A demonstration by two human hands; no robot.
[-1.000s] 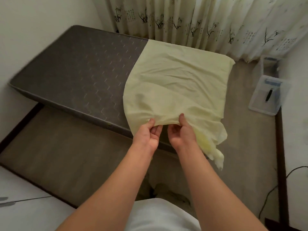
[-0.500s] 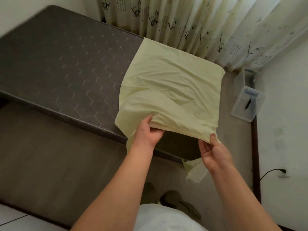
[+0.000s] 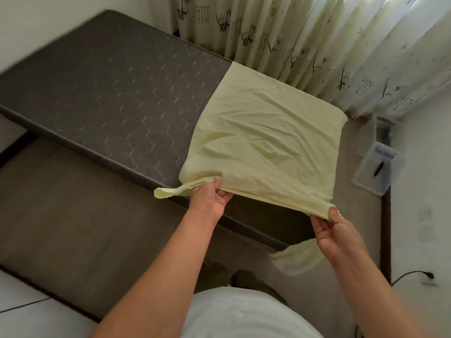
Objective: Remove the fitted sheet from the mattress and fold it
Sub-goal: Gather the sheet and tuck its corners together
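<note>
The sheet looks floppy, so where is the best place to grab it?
Probably along the near edge of the sheet, from the front, hands apart, as the left hand and right hand do now. That edge is lifted off the mattress, while the far end lies flat on it.

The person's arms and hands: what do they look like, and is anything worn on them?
Both forearms are bare up to the bottom edge of the picture; no sleeve shows. The left hand and the right hand wear no glove, and no ring, watch or bracelet can be seen. The fingernails look short and plain. Between the arms shows a white garment on the body.
</note>
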